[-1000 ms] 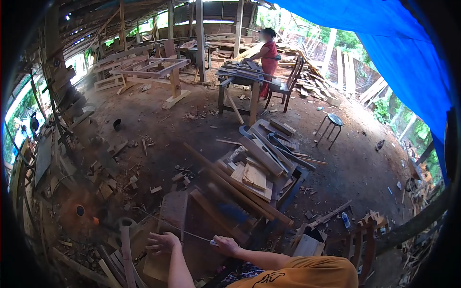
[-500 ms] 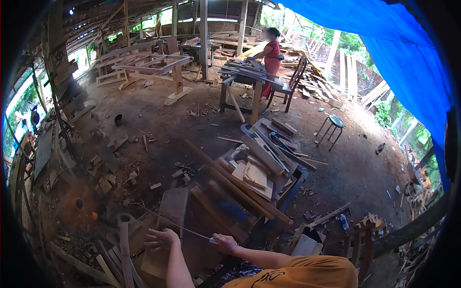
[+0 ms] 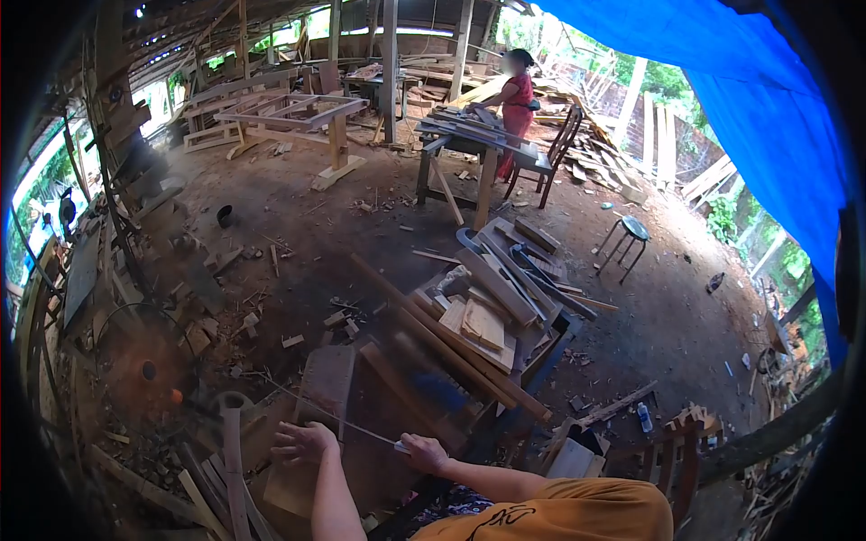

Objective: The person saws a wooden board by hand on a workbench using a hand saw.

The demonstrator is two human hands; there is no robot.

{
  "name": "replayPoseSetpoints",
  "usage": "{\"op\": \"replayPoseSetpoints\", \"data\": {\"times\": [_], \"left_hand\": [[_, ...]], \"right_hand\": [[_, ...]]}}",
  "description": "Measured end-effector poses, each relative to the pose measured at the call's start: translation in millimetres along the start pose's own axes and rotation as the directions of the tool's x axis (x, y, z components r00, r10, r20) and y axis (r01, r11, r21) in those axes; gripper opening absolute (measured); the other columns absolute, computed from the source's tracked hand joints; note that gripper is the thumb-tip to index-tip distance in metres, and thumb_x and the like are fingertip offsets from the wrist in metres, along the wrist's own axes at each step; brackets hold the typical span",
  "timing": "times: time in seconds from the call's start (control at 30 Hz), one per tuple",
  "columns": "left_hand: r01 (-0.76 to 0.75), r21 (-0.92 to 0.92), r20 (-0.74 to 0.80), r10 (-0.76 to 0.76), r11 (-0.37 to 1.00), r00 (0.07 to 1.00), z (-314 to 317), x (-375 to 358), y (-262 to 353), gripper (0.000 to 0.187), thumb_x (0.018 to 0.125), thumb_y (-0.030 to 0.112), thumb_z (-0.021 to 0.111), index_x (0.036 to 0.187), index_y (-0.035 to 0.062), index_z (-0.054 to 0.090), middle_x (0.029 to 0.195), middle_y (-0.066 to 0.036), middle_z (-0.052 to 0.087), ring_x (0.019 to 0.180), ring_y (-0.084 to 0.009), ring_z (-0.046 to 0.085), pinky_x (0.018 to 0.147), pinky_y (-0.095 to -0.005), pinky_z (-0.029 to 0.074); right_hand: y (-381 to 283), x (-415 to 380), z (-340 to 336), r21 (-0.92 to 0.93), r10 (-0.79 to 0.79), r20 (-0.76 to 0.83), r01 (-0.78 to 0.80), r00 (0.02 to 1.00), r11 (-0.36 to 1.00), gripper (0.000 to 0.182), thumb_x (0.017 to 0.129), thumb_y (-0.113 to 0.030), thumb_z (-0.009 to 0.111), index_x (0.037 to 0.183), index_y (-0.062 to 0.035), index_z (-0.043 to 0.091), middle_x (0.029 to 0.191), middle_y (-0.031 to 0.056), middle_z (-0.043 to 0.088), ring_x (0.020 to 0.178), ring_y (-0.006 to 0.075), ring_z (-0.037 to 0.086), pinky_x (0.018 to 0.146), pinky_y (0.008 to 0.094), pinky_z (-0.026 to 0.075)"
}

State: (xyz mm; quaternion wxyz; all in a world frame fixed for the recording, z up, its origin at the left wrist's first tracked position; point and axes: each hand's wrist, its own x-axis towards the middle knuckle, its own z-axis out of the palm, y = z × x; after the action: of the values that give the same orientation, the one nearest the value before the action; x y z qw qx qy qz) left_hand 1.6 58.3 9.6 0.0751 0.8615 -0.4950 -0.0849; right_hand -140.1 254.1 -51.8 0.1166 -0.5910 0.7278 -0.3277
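Note:
At the lower centre my right hand point(image 3: 424, 453) is closed round the light handle of a long thin tool point(image 3: 347, 423). The tool's narrow shaft runs up and left from that hand, passing above my left hand. My left hand point(image 3: 305, 443) has its fingers spread and holds nothing. It is over a brown wooden surface, beside a flat wooden board point(image 3: 327, 383); whether it touches the wood I cannot tell. What the tool's far tip touches is too small to make out.
A pile of planks point(image 3: 483, 323) lies ahead of my hands. Farther back, a person in red point(image 3: 517, 108) stands at a table stacked with slats point(image 3: 478, 131). A chair point(image 3: 552, 158), a round stool point(image 3: 634, 228), a wooden frame point(image 3: 298, 115) and a bottle point(image 3: 644, 417) are around.
The whole view has shifted slightly. My left hand has moved a little, its fingers still spread; my right hand keeps hold of the tool.

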Motion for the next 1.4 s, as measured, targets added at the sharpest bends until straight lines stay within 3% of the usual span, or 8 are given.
{"op": "replayPoseSetpoints", "data": {"times": [0.13,0.2,0.73,0.83,0.93,1.4], "left_hand": [[0.003,0.002,-0.011,-0.003,1.000,1.000,-2.9,0.1,0.8,0.069,0.088,0.027,0.055,0.151,0.0123,0.032,0.158,-0.015,0.026,0.149,-0.0463,0.007,0.112,-0.0701,0.011],[0.015,0.005,0.062,-0.016,1.000,0.998,-9.0,-1.3,2.4,0.067,0.092,0.028,0.051,0.154,0.0141,0.028,0.161,-0.015,0.023,0.150,-0.0455,0.001,0.113,-0.0708,0.008],[0.011,0.007,0.032,-0.011,1.000,0.999,2.9,2.1,0.3,0.069,0.090,0.028,0.052,0.153,0.0152,0.029,0.161,-0.014,0.024,0.150,-0.0460,0.002,0.113,-0.0714,0.009],[0.007,0.013,0.016,-0.007,1.000,1.000,0.4,1.3,0.4,0.070,0.089,0.030,0.054,0.153,0.0117,0.029,0.160,-0.015,0.022,0.149,-0.0454,0.007,0.112,-0.0706,0.010],[0.006,0.008,0.041,-0.006,1.000,0.999,-2.8,0.4,1.6,0.070,0.090,0.030,0.054,0.153,0.0122,0.029,0.160,-0.014,0.022,0.149,-0.0455,0.006,0.112,-0.0710,0.010],[0.007,0.010,0.050,-0.007,1.000,0.999,-7.9,-1.9,2.8,0.068,0.091,0.029,0.052,0.153,0.0147,0.029,0.161,-0.015,0.023,0.150,-0.0453,0.004,0.112,-0.0710,0.011]], "right_hand": [[-2.1,-0.2,-2.6,0.011,-0.005,0.002,0.005,1.000,1.000,0.025,0.088,-0.027,0.066,0.097,-0.0067,0.054,0.086,0.0154,0.067,0.079,0.0350,0.068,0.067,0.0439,0.056],[-1.3,-0.6,-1.7,-0.011,-0.001,0.013,0.002,1.000,1.000,0.025,0.088,-0.027,0.066,0.097,-0.0067,0.054,0.086,0.0154,0.067,0.079,0.0351,0.068,0.067,0.0442,0.056],[-0.6,-0.2,-0.8,-0.006,0.029,0.051,-0.029,0.998,1.000,0.025,0.085,-0.023,0.067,0.101,-0.0069,0.055,0.090,0.0161,0.066,0.083,0.0360,0.067,0.070,0.0453,0.056],[-0.7,-1.2,-0.5,0.005,0.035,0.065,-0.035,0.997,0.999,0.025,0.085,-0.024,0.066,0.100,-0.0071,0.055,0.090,0.0163,0.067,0.083,0.0362,0.067,0.071,0.0456,0.056],[0.9,-1.4,0.8,-0.014,0.015,0.077,-0.014,0.997,1.000,0.026,0.087,-0.021,0.063,0.107,-0.0079,0.051,0.091,0.0173,0.066,0.084,0.0367,0.068,0.069,0.0459,0.056],[0.9,-1.1,1.9,-0.007,0.021,0.041,-0.021,0.999,1.000,0.024,0.084,-0.022,0.067,0.097,-0.0066,0.054,0.086,0.0161,0.066,0.080,0.0366,0.067,0.067,0.0449,0.056]]}}
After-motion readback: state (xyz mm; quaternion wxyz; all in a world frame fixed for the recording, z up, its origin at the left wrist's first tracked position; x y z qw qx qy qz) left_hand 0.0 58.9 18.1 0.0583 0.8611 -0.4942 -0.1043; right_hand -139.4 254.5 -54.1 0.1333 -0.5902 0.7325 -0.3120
